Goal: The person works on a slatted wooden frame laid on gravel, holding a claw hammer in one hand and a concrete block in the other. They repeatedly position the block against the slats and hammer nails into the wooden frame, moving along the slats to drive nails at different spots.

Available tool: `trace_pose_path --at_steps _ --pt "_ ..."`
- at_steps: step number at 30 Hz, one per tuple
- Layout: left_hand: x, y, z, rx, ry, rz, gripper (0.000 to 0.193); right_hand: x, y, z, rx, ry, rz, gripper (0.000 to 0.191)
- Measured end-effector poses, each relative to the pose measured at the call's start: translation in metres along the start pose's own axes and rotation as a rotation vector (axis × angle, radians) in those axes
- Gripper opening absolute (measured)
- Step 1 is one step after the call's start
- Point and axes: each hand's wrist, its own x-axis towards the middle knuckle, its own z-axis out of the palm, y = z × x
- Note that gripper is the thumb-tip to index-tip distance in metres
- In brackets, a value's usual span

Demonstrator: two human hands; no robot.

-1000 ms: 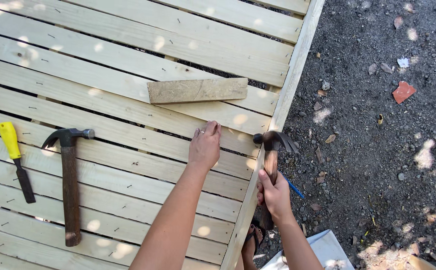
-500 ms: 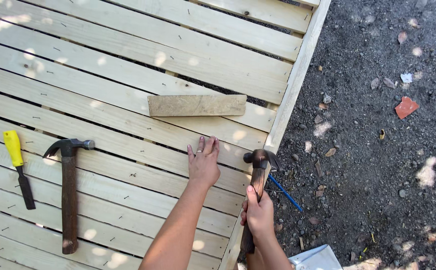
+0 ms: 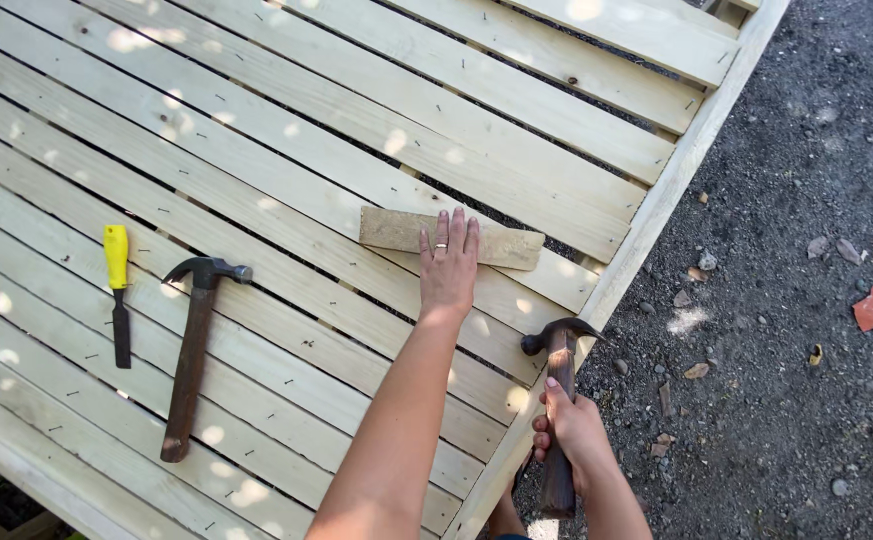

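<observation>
Left hand [image 3: 448,265] lies flat, fingers spread, on the short wood block [image 3: 451,238] atop the slatted panel [image 3: 286,150]. Right hand [image 3: 568,430] grips a claw hammer [image 3: 559,400] at the block's lower right, seemingly above the panel's edge.

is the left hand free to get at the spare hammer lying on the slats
Probably yes. The left hand lies flat and empty on the short wooden block, and the spare hammer lies uncovered on the slats to its left, with only bare boards between them.
</observation>
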Motion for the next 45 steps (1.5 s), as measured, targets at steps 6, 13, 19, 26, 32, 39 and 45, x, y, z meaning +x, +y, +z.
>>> trace_pose_path --at_steps 6,13,19,26,32,39,45 --pt "0.015 -0.019 -0.016 0.079 -0.585 -0.026 0.088 -0.003 -0.03 0.006 -0.077 0.005 0.035 0.032" --pt "-0.022 -0.031 -0.041 -0.405 -0.253 -0.132 0.067 0.008 -0.032 0.012 -0.23 0.052 -0.04 0.036" --pt "-0.049 -0.033 -0.038 -1.264 0.132 -0.361 0.067 0.025 -0.037 -0.003 -0.262 0.026 -0.008 0.034" --pt "-0.07 -0.056 -0.032 -1.835 0.127 -0.541 0.075 0.026 -0.034 -0.002 -0.276 0.076 -0.041 0.035" --pt "-0.089 -0.084 -0.044 -1.964 0.205 -0.583 0.07 0.017 -0.033 0.0 -0.248 0.082 -0.083 0.033" --pt "-0.11 -0.099 -0.047 -1.867 0.069 -0.673 0.058 0.008 -0.03 0.009 -0.267 0.094 -0.112 0.033" --pt "-0.126 -0.113 -0.039 -1.832 0.1 -0.811 0.068 0.012 -0.027 0.005 -0.244 0.061 -0.15 0.031"
